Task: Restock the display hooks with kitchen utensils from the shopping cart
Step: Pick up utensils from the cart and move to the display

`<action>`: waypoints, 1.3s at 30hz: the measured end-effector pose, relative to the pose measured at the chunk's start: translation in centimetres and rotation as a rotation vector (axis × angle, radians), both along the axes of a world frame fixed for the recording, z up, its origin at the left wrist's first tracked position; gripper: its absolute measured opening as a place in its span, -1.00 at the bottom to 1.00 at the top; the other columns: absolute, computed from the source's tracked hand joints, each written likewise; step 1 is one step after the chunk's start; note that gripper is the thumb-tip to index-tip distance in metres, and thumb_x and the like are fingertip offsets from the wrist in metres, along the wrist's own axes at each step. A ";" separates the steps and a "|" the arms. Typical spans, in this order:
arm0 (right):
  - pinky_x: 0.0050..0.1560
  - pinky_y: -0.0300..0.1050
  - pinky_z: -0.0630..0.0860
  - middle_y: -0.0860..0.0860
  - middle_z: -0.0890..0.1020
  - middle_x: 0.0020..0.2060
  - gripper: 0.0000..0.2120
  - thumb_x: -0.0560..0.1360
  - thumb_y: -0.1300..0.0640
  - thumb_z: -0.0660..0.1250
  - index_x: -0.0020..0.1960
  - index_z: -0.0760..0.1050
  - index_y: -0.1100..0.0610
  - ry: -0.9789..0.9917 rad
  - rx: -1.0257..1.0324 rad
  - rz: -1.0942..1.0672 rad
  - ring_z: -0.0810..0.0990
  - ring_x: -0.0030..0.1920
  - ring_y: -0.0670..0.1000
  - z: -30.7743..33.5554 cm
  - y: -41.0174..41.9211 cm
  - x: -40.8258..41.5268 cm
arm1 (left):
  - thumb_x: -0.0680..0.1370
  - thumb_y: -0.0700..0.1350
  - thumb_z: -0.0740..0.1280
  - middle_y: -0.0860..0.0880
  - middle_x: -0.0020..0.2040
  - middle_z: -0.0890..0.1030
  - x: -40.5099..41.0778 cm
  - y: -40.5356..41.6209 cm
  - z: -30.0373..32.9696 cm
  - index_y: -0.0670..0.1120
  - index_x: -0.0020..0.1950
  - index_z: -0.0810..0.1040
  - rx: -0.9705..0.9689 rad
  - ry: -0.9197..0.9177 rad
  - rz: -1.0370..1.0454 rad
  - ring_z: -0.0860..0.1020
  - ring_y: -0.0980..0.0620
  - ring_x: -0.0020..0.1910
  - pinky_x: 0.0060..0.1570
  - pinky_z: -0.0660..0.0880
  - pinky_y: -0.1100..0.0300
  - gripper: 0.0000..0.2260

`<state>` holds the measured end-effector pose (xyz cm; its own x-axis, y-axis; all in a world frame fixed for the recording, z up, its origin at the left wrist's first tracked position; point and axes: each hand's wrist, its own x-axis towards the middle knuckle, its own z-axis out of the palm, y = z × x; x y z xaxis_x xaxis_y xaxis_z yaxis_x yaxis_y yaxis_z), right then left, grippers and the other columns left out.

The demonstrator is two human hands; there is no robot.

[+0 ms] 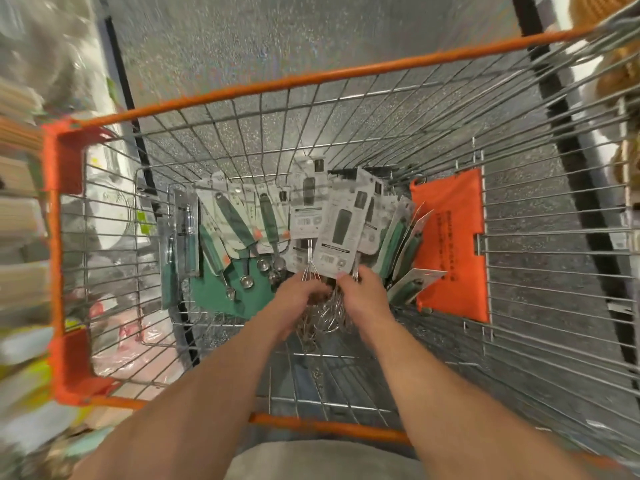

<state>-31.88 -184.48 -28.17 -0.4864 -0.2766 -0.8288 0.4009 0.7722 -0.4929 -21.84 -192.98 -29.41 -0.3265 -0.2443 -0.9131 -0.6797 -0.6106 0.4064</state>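
I look down into a wire shopping cart with an orange rim. Its floor holds packaged kitchen utensils: green-handled scoops on white cards, green spatulas, and carded whisks with dark handles. Both my hands reach into the pile. My left hand curls its fingers around the wire ends of the whisks. My right hand pinches the lower edge of a whisk card with thumb and fingers. More carded green utensils stand tilted at the right.
An orange flap hangs on the cart's right inner wall. Blurred store shelves with packaged goods run along the left. A grey speckled floor lies beyond the cart. Woven baskets sit at the upper right.
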 end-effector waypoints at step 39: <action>0.05 -0.27 0.60 -0.09 0.68 0.03 -0.76 0.64 0.28 0.32 0.19 0.50 -0.02 0.181 -0.684 0.418 0.66 0.01 -0.17 21.5 -3.2 13.4 | 0.43 -0.35 0.40 -0.22 -0.03 0.73 16.4 2.9 21.0 -0.18 0.13 0.67 -0.232 0.605 0.944 0.71 -0.12 -0.17 -0.12 0.65 -0.06 -0.72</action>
